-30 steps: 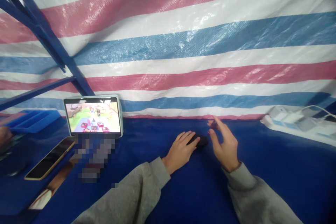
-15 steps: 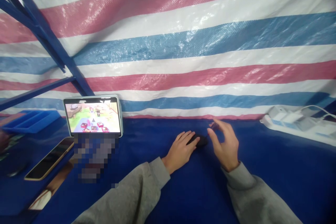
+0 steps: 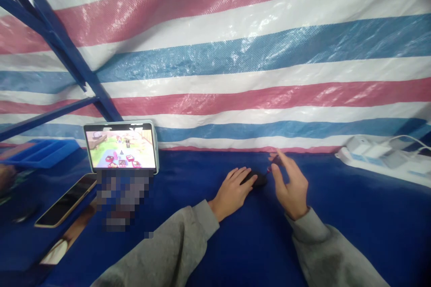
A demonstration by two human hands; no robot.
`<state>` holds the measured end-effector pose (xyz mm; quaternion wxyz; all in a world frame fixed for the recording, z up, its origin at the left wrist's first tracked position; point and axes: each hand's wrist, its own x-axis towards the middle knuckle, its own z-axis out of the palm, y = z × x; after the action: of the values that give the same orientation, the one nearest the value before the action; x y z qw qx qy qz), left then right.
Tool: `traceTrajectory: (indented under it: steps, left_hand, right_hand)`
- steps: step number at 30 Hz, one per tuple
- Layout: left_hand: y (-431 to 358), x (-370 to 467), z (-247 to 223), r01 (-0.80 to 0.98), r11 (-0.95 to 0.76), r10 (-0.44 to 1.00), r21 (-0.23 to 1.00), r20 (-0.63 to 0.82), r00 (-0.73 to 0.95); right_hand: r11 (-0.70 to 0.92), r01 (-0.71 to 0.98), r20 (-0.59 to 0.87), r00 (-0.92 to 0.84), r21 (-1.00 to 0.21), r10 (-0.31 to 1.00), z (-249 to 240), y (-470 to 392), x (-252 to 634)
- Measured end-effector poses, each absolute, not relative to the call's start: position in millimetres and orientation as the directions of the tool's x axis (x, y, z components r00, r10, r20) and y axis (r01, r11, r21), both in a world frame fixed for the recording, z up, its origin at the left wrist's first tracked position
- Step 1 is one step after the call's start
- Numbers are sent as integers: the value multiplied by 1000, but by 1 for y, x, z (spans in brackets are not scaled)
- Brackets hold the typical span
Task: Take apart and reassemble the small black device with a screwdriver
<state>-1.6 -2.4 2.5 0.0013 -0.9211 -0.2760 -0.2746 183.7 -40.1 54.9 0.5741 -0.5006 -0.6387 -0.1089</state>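
Note:
My left hand [image 3: 234,190] lies over a black object [image 3: 257,178] on the blue table, its fingers pressed on the left part of it. The object looks flat and rounded; what it is, I cannot tell. Just to the right is my right hand [image 3: 292,184], raised a little, with thumb and fingers curved round a small dark item [image 3: 276,160]. A small reddish bit [image 3: 268,169] shows between this item and the black object. The fingers hide much of the item.
A tablet [image 3: 121,148] with a bright picture stands at the back left, a phone [image 3: 67,199] in front of it. Further left are a blue tray [image 3: 43,152] and a blurred hand [image 3: 6,177] of another person. A white power strip [image 3: 380,159] with plugs lies at the right.
My right hand has shifted slightly to the right, away from the black object, and the reddish bit between them shows more. My left hand has stayed on the black object.

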Motion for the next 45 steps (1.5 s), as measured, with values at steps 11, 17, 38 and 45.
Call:
traceTrajectory:
  steps: [11,17,38,45]
  left_hand:
    - [-2,-1,2,516,-844,510,144,510,692]
    - [-2,-2,1,511,-846,511,152,505,696]
    - [-2,-2,0,510,-845,515,161,503,694]
    - [-3,-1,3,514,-843,517,159,503,693]
  right_hand:
    - [489,774,863,144,-403,484,58,-43,183]
    - [469,790,884,187,-394,428,56,-42,185]
    - [487,785,890,172,-383,422,58,-44,183]
    - [466,794,885,183,-390,429,55,-42,185]
